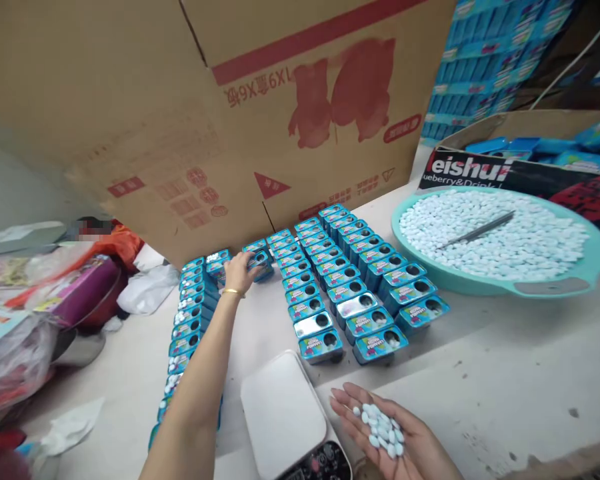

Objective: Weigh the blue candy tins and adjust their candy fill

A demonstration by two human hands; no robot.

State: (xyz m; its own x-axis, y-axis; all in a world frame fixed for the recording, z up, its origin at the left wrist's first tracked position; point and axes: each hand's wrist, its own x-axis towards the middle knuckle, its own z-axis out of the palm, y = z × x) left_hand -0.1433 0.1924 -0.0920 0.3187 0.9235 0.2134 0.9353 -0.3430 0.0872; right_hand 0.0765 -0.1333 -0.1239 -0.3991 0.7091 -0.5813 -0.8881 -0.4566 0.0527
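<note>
My left hand [241,272] reaches to the far end of the table, its fingers closed round a small blue tin [261,259] near the cardboard box. My right hand [380,433] lies palm up at the bottom, cupping a heap of pale blue candies [381,427]. Beside it stands a white scale [284,415] with nothing on its plate. Rows of blue tins with round dark openings [337,272] stand right of my left forearm. Another row [186,327], some with white candies on top, runs along its left side.
A large upright cardboard box [180,147] walls off the back. At right sits a turquoise basin [470,287] of candies with a dark stick [480,230] on them. Behind are an open carton [525,180] and stacked blue packs [485,60]. Plastic bags [147,287] lie left.
</note>
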